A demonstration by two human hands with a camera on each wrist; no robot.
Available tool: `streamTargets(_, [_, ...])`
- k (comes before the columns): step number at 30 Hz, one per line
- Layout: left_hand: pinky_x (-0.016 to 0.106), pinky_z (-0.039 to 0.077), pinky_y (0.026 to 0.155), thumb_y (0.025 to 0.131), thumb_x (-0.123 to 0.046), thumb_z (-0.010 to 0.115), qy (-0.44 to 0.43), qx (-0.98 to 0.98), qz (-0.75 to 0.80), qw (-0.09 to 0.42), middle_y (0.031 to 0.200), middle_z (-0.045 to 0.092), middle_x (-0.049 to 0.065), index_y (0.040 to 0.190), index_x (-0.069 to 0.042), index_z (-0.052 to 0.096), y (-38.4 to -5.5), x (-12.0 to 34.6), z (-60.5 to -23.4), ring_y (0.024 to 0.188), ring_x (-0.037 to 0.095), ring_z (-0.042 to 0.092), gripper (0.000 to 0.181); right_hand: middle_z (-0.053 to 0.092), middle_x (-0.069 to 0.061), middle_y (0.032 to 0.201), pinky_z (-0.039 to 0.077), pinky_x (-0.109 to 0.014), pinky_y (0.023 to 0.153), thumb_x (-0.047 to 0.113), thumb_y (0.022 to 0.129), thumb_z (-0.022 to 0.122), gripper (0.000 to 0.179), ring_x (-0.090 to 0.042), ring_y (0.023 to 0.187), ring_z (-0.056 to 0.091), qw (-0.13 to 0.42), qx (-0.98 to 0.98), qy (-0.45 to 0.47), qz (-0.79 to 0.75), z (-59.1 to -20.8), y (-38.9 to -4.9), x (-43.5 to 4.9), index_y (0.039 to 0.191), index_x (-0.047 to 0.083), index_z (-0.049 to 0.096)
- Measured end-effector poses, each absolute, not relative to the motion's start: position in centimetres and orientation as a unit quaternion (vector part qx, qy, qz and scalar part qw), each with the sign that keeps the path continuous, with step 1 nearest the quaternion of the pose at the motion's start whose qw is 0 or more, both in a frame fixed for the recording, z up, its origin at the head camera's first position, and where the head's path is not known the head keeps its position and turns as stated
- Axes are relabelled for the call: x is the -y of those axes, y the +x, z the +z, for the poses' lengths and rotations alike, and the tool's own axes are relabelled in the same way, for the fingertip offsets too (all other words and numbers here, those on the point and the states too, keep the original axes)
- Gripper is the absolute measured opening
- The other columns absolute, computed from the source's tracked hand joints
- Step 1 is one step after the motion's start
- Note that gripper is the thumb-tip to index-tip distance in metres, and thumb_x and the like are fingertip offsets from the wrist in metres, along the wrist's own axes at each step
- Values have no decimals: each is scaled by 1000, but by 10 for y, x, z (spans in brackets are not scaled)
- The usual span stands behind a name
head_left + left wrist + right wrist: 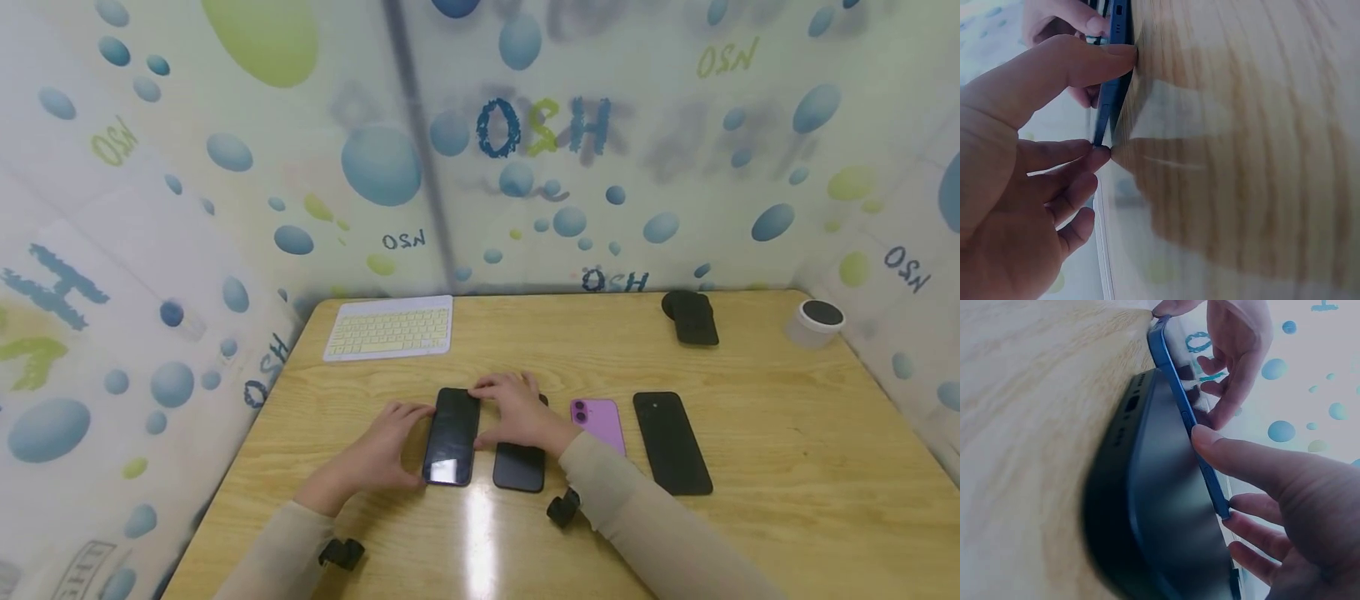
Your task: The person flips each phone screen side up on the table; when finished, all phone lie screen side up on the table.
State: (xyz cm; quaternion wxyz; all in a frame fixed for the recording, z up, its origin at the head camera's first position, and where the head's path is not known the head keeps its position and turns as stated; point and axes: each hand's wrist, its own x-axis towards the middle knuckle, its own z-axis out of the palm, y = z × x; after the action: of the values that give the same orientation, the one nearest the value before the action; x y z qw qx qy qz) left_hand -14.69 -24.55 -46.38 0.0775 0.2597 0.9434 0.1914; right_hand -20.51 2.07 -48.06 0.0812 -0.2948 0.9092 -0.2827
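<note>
A smartphone with a dark screen and blue frame (452, 437) lies face up over the wooden table, between both hands. Along its left side my left hand (386, 450) grips it, thumb at the lower corner and fingertips near the upper end. My right hand (519, 412) holds the opposite side, its thumb (1207, 436) against the long edge and its fingers by the top corner. In the left wrist view, the blue phone (1113, 94) is seen edge-on at the fingertips. Under my right hand lies a second dark phone (519, 468), partly covered.
Right of the hands lie a purple phone (602, 423), partly behind the right forearm, and a larger black phone (672, 443). A white keyboard (390, 327) sits at the back left. Toward the back right stand a black object (692, 318) and a white cylinder with a dark top (815, 323).
</note>
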Motion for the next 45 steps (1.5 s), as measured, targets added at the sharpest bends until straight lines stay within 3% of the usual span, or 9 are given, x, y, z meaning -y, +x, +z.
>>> streamTargets(11, [56, 41, 110, 66, -31, 96, 256, -943, 197, 81, 152, 47, 14, 152, 1, 47, -145, 241, -459, 136, 35, 40, 104, 54, -3, 153, 10, -70, 120, 45, 81, 87, 75, -32, 146, 41, 84, -903, -312, -283, -476, -202, -32, 146, 18, 60])
streamTargets(16, [54, 43, 110, 69, -38, 95, 257, -942, 204, 73, 155, 44, 10, 154, -6, 46, -146, 230, -455, 137, 31, 39, 103, 54, -6, 153, 14, -68, 120, 41, 85, 85, 69, -34, 146, 40, 91, -903, -304, -290, -472, -201, -48, 145, 18, 61])
streamTargets(24, [52, 42, 110, 75, -38, 91, 288, -929, 215, 86, 153, 47, 8, 153, -7, 48, -150, 204, -450, 133, 28, 41, 94, 57, -8, 149, 17, -70, 118, 37, 85, 86, 64, -36, 144, 43, 83, -908, -296, -284, -470, -198, -76, 141, 15, 64])
streamTargets(34, [54, 40, 111, 75, -44, 90, 330, -925, 173, 83, 148, 55, 9, 150, -10, 53, -152, 178, -457, 133, 30, 45, 90, 59, -9, 147, 20, -69, 117, 32, 84, 86, 64, -37, 142, 46, 52, -912, -298, -278, -474, -192, -108, 141, 14, 65])
streamTargets(45, [51, 39, 111, 72, -53, 88, 329, -928, 142, 102, 147, 53, 1, 149, -14, 56, -151, 159, -460, 132, 23, 42, 92, 59, -7, 146, 19, -66, 116, 30, 84, 87, 62, -34, 142, 46, 54, -909, -306, -277, -483, -191, -126, 139, 13, 66])
